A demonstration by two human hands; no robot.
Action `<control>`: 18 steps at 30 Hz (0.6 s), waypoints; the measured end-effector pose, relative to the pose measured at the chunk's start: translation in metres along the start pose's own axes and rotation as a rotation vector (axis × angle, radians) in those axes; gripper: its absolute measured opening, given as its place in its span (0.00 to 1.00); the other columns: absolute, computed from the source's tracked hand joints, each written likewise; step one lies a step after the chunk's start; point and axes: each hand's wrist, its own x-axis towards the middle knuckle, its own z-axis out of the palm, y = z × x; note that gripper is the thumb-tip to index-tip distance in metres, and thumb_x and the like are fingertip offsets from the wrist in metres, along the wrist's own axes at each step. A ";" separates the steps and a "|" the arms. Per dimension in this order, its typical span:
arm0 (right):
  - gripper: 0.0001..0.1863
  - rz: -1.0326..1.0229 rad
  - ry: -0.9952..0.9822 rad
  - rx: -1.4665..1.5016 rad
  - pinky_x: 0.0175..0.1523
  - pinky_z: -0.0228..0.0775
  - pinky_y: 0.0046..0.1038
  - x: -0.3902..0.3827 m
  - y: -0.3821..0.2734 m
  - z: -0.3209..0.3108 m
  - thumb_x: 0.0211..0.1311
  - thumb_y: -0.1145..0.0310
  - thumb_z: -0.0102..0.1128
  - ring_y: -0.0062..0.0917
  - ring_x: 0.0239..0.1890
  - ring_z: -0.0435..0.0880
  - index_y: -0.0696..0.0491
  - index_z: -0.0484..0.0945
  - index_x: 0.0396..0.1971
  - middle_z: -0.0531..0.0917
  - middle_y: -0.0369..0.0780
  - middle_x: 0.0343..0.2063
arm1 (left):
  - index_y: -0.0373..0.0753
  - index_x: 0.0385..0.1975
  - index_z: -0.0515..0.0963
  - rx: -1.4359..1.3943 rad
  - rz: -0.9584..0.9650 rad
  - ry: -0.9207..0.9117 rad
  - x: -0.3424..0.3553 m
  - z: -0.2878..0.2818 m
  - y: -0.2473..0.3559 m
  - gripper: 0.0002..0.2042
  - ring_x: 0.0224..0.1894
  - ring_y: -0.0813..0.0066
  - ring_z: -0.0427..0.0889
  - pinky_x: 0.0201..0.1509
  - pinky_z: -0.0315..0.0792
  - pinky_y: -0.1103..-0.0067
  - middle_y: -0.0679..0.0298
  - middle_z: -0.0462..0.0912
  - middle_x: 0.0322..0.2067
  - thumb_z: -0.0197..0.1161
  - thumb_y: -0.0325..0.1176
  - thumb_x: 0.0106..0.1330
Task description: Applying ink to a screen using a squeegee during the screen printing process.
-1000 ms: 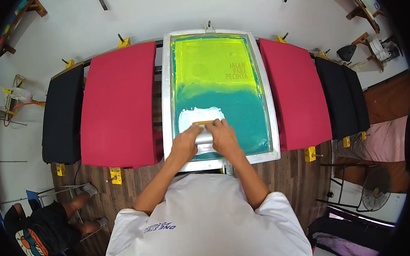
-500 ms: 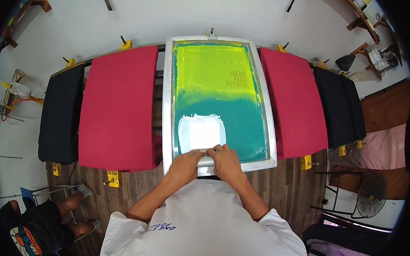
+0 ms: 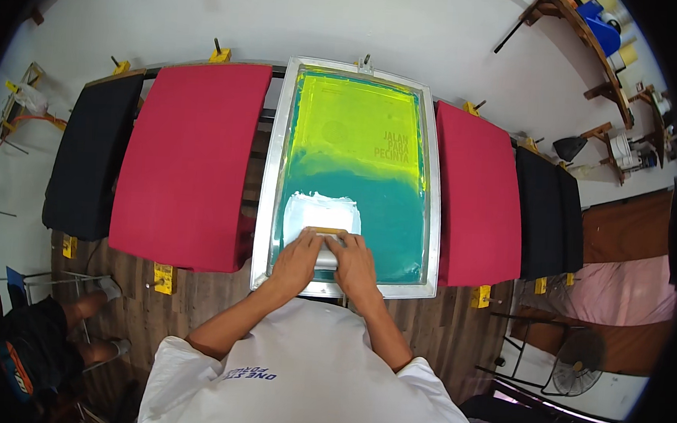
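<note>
A silver-framed printing screen [image 3: 430, 239] lies before me, its mesh yellow-green at the far half and teal at the near half. A patch of white ink [image 3: 323, 209] spreads over the near left part of the mesh. Both my hands grip a squeegee [image 3: 326, 258] at the near end, just inside the frame's rim. My left hand [image 3: 296, 257] closes on its left side, and my right hand [image 3: 356, 263] on its right. A yellowish strip shows along the squeegee's far edge. Its lower side is hidden.
Red cloth-covered boards [image 3: 188, 165] flank the screen, with black ones [image 3: 93, 153] farther out and yellow clamps [image 3: 163, 278] at their ends. A seated person [image 3: 49, 326] is at the lower left. A fan [image 3: 578, 362] stands at the lower right, wall shelves [image 3: 584, 48] at the upper right.
My hands and the squeegee have shifted a little away from the screen's near rim. The squeegee has tilted, showing more of its yellowish strip. The whole view has turned slightly.
</note>
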 end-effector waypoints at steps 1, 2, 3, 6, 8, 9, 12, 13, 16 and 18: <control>0.29 -0.022 0.026 0.006 0.53 0.70 0.40 0.003 0.003 0.000 0.48 0.82 0.59 0.41 0.56 0.73 0.50 0.78 0.55 0.76 0.46 0.54 | 0.28 0.53 0.71 0.007 -0.005 0.017 0.003 0.001 0.000 0.25 0.63 0.44 0.71 0.64 0.70 0.63 0.39 0.72 0.58 0.56 0.13 0.51; 0.30 -0.035 0.041 0.015 0.52 0.70 0.40 0.010 0.003 -0.002 0.47 0.83 0.59 0.41 0.56 0.73 0.51 0.78 0.55 0.75 0.45 0.54 | 0.29 0.54 0.72 0.013 -0.009 0.034 0.009 -0.002 -0.003 0.26 0.63 0.44 0.70 0.64 0.71 0.64 0.40 0.70 0.60 0.56 0.12 0.50; 0.30 -0.040 0.037 0.012 0.52 0.70 0.40 0.016 0.003 -0.004 0.47 0.83 0.59 0.41 0.56 0.73 0.51 0.78 0.55 0.75 0.45 0.54 | 0.28 0.54 0.74 -0.001 -0.021 0.043 0.015 -0.009 0.000 0.26 0.65 0.45 0.69 0.65 0.69 0.64 0.38 0.70 0.60 0.56 0.12 0.50; 0.29 -0.074 0.169 -0.049 0.51 0.69 0.39 0.030 0.001 -0.006 0.46 0.84 0.58 0.40 0.55 0.73 0.51 0.79 0.53 0.76 0.45 0.54 | 0.28 0.53 0.74 0.016 0.066 0.176 0.026 -0.004 -0.010 0.24 0.63 0.42 0.71 0.65 0.68 0.62 0.38 0.72 0.58 0.55 0.13 0.51; 0.31 -0.056 0.146 -0.041 0.52 0.70 0.39 0.031 0.005 0.002 0.44 0.86 0.58 0.40 0.56 0.73 0.52 0.78 0.53 0.76 0.45 0.54 | 0.27 0.53 0.74 0.017 0.083 0.194 0.029 0.006 -0.018 0.25 0.63 0.42 0.70 0.66 0.67 0.62 0.38 0.72 0.58 0.55 0.13 0.51; 0.32 -0.033 0.122 -0.034 0.53 0.70 0.39 0.031 0.007 0.006 0.42 0.87 0.58 0.41 0.56 0.73 0.52 0.78 0.53 0.77 0.45 0.55 | 0.27 0.53 0.74 0.008 0.075 0.180 0.027 0.012 -0.021 0.25 0.63 0.42 0.70 0.66 0.67 0.62 0.38 0.72 0.58 0.54 0.13 0.51; 0.32 0.000 0.045 0.011 0.52 0.69 0.39 0.022 0.011 0.010 0.42 0.87 0.59 0.41 0.56 0.73 0.52 0.78 0.53 0.77 0.45 0.55 | 0.28 0.54 0.74 -0.048 0.022 0.076 0.022 0.014 -0.018 0.25 0.64 0.42 0.70 0.66 0.67 0.61 0.38 0.72 0.58 0.54 0.12 0.52; 0.32 0.006 0.046 0.018 0.52 0.69 0.39 0.023 0.013 0.008 0.42 0.87 0.59 0.41 0.56 0.73 0.52 0.78 0.53 0.77 0.45 0.55 | 0.28 0.54 0.73 -0.051 0.011 0.048 0.022 0.012 -0.016 0.25 0.64 0.42 0.70 0.66 0.68 0.61 0.38 0.72 0.58 0.54 0.12 0.52; 0.32 0.001 0.120 -0.018 0.54 0.68 0.39 0.023 0.005 0.000 0.43 0.86 0.59 0.40 0.57 0.73 0.51 0.78 0.54 0.77 0.44 0.54 | 0.28 0.56 0.72 -0.028 0.035 0.077 0.020 0.002 -0.007 0.26 0.64 0.42 0.70 0.66 0.67 0.61 0.38 0.71 0.59 0.55 0.12 0.52; 0.32 0.013 0.123 -0.010 0.54 0.68 0.39 0.020 0.006 0.011 0.43 0.86 0.59 0.40 0.57 0.73 0.51 0.78 0.54 0.77 0.44 0.54 | 0.28 0.56 0.72 -0.006 0.065 0.123 0.019 0.003 -0.010 0.27 0.64 0.43 0.70 0.67 0.67 0.62 0.38 0.71 0.59 0.55 0.12 0.52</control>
